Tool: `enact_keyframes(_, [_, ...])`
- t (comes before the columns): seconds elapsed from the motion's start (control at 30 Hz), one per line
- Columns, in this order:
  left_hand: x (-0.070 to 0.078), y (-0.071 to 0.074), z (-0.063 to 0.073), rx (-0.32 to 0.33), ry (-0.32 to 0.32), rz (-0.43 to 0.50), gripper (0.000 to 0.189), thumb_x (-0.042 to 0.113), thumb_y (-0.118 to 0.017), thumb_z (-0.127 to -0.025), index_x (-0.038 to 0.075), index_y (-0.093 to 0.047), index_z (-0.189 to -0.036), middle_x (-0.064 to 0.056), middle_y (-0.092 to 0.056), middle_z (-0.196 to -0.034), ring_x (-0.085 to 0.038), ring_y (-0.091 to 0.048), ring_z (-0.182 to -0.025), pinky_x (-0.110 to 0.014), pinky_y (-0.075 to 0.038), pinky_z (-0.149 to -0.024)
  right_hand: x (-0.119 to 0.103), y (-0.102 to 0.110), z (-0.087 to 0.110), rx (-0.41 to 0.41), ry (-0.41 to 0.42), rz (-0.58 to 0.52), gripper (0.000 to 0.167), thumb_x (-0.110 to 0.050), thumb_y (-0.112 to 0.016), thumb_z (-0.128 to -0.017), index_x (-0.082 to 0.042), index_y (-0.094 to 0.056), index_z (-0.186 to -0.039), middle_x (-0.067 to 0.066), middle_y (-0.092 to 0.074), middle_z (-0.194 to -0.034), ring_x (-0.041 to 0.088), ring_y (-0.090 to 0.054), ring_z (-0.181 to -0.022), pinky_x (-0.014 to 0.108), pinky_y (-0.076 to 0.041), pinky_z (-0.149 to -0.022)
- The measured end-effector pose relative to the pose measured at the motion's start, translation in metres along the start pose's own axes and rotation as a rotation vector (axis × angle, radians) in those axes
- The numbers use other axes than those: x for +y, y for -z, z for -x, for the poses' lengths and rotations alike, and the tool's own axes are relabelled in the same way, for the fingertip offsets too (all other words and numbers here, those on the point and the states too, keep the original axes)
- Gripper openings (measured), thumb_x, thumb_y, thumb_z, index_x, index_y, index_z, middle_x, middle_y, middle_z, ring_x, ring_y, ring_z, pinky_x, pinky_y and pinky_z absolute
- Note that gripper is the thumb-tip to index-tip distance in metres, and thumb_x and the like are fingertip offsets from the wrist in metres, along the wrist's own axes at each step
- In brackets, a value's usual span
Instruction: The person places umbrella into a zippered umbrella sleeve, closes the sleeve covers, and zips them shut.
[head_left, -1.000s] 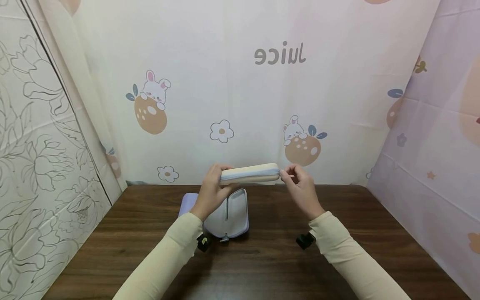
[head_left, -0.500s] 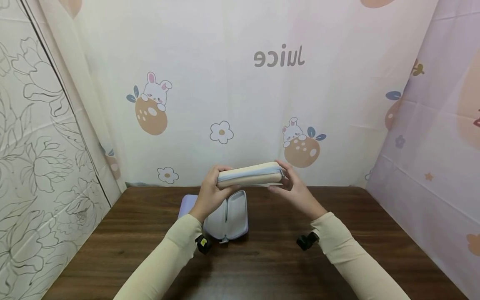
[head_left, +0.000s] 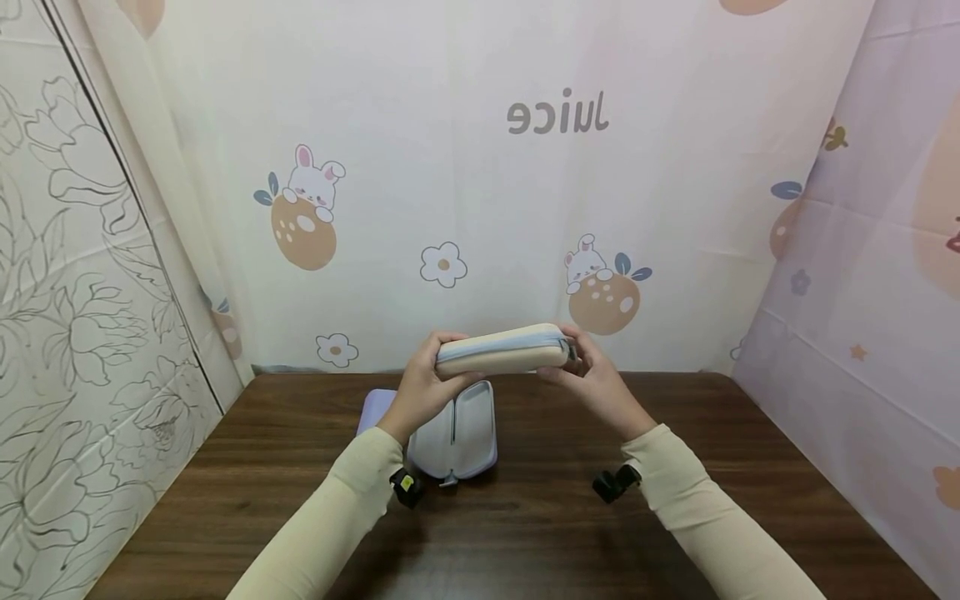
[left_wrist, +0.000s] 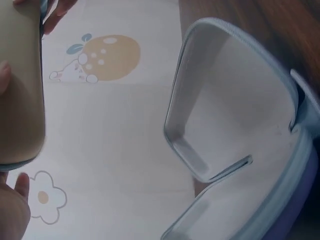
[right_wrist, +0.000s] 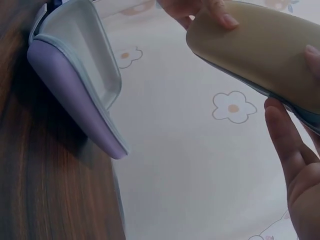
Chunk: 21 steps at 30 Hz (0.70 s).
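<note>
"Centrally, where do we place the cream case (head_left: pixel 495 362)?"
"Above the worktop (head_left: pixel 525 525), its long axis roughly along the far edge; left grip (head_left: pixel 426 379) and right grip (head_left: pixel 596 379) are equally near, each clasping an end, parted only by its thickness."
"And its make?"
"We note smooth, rounded sides and a pale-blue zip (head_left: pixel 506 343); below gapes a grey-lined lilac case (head_left: pixel 472 433)."
</note>
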<state>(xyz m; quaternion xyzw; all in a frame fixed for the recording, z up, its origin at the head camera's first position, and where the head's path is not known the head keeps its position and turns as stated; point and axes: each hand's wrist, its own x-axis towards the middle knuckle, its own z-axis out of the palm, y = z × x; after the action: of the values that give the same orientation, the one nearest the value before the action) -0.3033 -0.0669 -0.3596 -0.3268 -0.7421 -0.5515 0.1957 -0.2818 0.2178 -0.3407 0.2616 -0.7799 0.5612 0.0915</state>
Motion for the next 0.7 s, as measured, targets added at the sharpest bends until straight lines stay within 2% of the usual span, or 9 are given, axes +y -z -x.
enact_keyframes(0.07, [0.001,0.000,0.000,0.003,0.000,-0.045,0.053,0.013,-0.085,-0.082,0.017,-0.058,-0.127,0.000,-0.061,-0.123,-0.018,-0.059,-0.108,-0.042,-0.051,-0.092,0.000,-0.001,0.001,0.013,0.027,0.019,0.065,-0.018,-0.073,-0.094,-0.022,-0.040,-0.150,0.011,-0.050,-0.134,0.034,-0.060,-0.105,0.042,-0.056,-0.085])
enact_keyframes(0.2, [0.002,-0.002,-0.001,0.015,-0.021,-0.137,0.054,0.014,-0.086,-0.080,0.018,-0.060,-0.127,0.002,-0.060,-0.122,-0.016,-0.057,-0.109,-0.042,-0.049,-0.093,-0.001,-0.003,0.001,0.036,0.079,0.037,0.063,-0.010,-0.074,-0.092,-0.021,-0.044,-0.146,0.009,-0.051,-0.133,0.031,-0.057,-0.107,0.034,-0.054,-0.084])
enact_keyframes(0.37, [0.002,-0.004,-0.002,0.015,-0.081,-0.234,0.055,0.015,-0.087,-0.079,0.016,-0.061,-0.128,0.002,-0.062,-0.122,-0.016,-0.056,-0.110,-0.041,-0.048,-0.094,-0.012,-0.007,0.004,0.054,0.097,0.042,0.060,-0.004,-0.076,-0.089,-0.015,-0.047,-0.141,0.008,-0.052,-0.130,0.027,-0.055,-0.109,0.028,-0.052,-0.084])
enact_keyframes(0.5, [0.004,-0.006,-0.004,-0.003,-0.150,-0.311,0.057,0.011,-0.086,-0.080,0.014,-0.060,-0.130,0.000,-0.062,-0.123,-0.017,-0.056,-0.112,-0.041,-0.048,-0.095,-0.027,-0.012,0.007,0.069,0.165,0.080,0.057,0.000,-0.077,-0.087,-0.005,-0.049,-0.136,0.011,-0.054,-0.126,0.022,-0.058,-0.104,0.028,-0.055,-0.081])
enact_keyframes(0.7, [0.012,-0.011,-0.007,-0.025,-0.227,-0.353,0.060,0.004,-0.084,-0.078,0.013,-0.059,-0.132,-0.001,-0.062,-0.125,-0.019,-0.054,-0.115,-0.043,-0.046,-0.097,-0.016,-0.017,0.004,0.105,0.301,0.194,0.062,0.005,-0.081,-0.080,-0.007,-0.053,-0.134,0.011,-0.058,-0.122,0.020,-0.061,-0.097,0.030,-0.057,-0.074])
